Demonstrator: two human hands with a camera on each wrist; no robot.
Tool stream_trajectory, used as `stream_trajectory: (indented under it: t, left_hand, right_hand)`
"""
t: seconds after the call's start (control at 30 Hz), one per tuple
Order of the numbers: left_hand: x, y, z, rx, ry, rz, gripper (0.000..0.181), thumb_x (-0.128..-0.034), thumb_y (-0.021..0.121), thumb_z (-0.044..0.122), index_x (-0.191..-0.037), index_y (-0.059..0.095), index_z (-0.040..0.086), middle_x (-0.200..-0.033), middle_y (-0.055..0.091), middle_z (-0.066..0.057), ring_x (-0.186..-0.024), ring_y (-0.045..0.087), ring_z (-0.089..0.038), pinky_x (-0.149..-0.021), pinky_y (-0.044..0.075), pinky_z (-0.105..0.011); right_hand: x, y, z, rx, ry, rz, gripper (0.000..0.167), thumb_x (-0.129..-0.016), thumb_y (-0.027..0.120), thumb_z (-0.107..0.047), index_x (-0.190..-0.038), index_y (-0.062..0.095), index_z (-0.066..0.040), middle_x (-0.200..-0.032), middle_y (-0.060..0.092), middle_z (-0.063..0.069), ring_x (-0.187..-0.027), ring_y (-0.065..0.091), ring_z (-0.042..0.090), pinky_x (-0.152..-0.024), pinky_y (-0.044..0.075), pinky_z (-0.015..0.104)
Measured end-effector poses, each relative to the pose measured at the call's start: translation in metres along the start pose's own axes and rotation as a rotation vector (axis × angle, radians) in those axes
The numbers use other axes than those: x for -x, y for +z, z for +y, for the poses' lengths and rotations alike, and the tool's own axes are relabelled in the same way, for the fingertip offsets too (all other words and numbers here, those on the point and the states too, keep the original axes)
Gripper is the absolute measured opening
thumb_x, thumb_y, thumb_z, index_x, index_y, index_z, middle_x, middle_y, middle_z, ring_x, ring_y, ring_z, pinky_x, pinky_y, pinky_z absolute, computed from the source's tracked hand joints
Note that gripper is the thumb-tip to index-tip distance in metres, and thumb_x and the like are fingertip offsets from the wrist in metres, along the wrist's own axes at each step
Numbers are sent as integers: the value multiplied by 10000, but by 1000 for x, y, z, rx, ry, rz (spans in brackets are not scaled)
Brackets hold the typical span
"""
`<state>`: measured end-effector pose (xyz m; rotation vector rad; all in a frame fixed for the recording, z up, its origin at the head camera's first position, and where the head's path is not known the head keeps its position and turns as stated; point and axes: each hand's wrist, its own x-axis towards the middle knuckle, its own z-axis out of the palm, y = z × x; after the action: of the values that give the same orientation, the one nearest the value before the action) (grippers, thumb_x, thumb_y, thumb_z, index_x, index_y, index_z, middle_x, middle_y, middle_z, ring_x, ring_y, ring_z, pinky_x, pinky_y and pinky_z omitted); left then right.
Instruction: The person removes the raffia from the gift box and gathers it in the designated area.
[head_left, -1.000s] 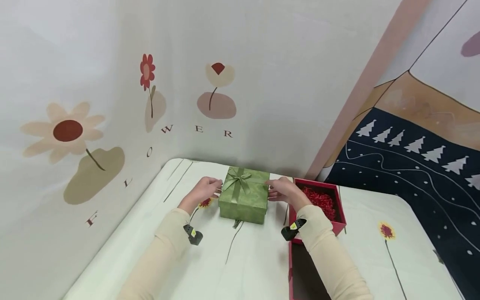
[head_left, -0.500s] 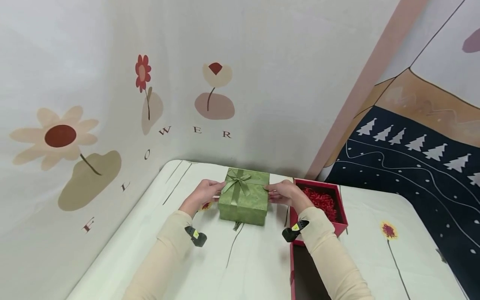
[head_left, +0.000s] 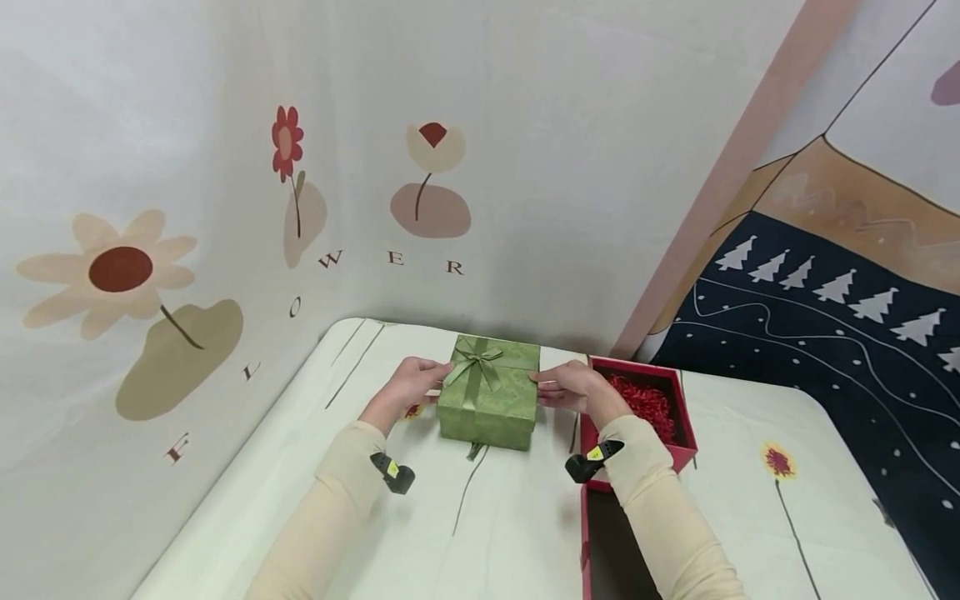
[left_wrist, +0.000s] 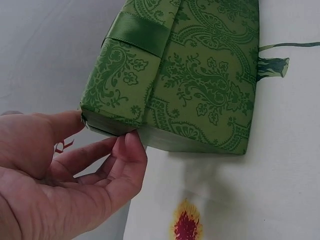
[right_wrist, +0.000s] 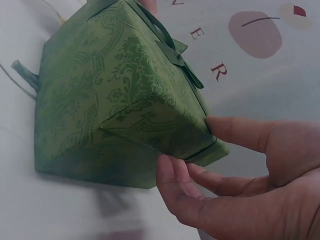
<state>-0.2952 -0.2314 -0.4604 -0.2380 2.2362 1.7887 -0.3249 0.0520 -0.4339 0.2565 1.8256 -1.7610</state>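
A green gift box (head_left: pixel 487 425) with a paisley-like pattern stands on the table, its lid (head_left: pixel 517 375) seated on top with a ribbon and bow (head_left: pixel 477 362). My left hand (head_left: pixel 411 385) grips the lid's left side, thumb at the top edge and curled fingers beneath the lid's rim in the left wrist view. On the opposite side my right hand (head_left: pixel 576 387) pinches the lid, thumb on its upper edge and fingertips at its lower rim (right_wrist: pixel 150 145). The inside of the box is hidden.
Right of the green box stands an open red box (head_left: pixel 686 454) holding red shredded paper (head_left: pixel 645 407). In front of it lies a dark, red-edged open box or lid (head_left: pixel 615 542), partly under the right forearm. A patterned cloth (head_left: pixel 517 517) covers the table; a wall (head_left: pixel 540 167) rises behind.
Both hands have closed in on the lid's sides since a second ago and now hold it. The green box stays in place; the head view has shifted slightly.
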Motion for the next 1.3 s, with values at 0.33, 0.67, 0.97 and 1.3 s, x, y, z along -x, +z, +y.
stream_trajectory:
  t: [0.33,0.67,0.97,1.3]
  left_hand:
    - [2,-1,3,7,-1,14,522,-1075,588,273,-1416,533,-119,-1455,527,-260,-1261,576,-381,-974,568,-451]
    - [5,-2,6,-5,14,12,519,-1080,577,270,-1428,525,-112,-1470,514,-260,-1283,564,-387,-990,561,-451]
    - [7,3,17,-42,46,51,467,-1078,573,233,-1385,568,-119,-1351,612,-249,-1187,634,-343,-914,598,-369]
    - [14,2,23,-19,77,73,444,-1076,584,238,-1377,594,-88,-1362,615,-239,-1208,629,-355,-941,589,-381]
  right_hand:
    - [-1,-2,2,-7,-24,-25,118,-1006,624,-38,-1094,618,41,-886,650,80,-788,664,137,-970,574,375]
    - [2,-1,-1,-48,-33,-24,152,-1007,621,-36,-1130,595,49,-906,629,69,-808,652,130,-867,589,302]
    - [6,-5,-6,43,-20,19,250,-1015,656,-159,-1209,589,-15,-976,617,38,-862,626,129,-876,530,335]
    - [19,-5,-12,65,-60,29,342,-977,707,-205,-1251,599,-31,-1028,636,24,-945,646,126,-971,455,373]
